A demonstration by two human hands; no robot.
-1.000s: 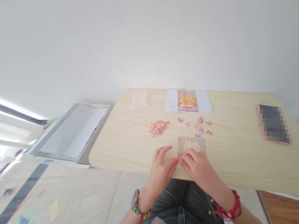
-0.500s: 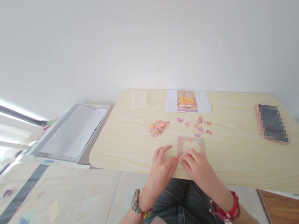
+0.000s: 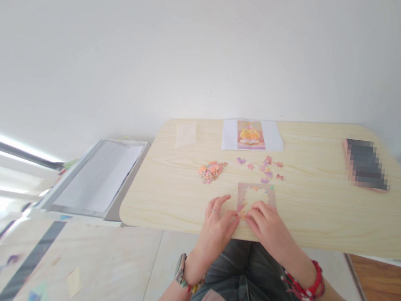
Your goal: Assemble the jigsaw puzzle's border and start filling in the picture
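A partly joined jigsaw puzzle (image 3: 242,190), a pinkish square border around a bare middle, lies near the table's front edge. My left hand (image 3: 216,225) rests at its lower left corner, thumb and forefinger close together there, other fingers raised and bent. Over the lower right part is my right hand (image 3: 267,226), its fingers pinched at the bottom edge. Between the two hands shows a small orange-yellow puzzle piece (image 3: 242,215). Whatever sits inside the right fingertips is hidden. My hands cover much of the border's lower side.
A heap of puzzle pieces (image 3: 211,171) lies left of the border, and scattered purple and pink pieces (image 3: 266,167) lie beyond it. Farther back is a paper with a printed picture (image 3: 251,135). A phone (image 3: 365,164) is at the right, a translucent sheet (image 3: 186,134) at the left.
My right hand has shifted slightly right, away from my left fingertips, so more of the orange-yellow piece shows between them. The left hand has hardly moved.
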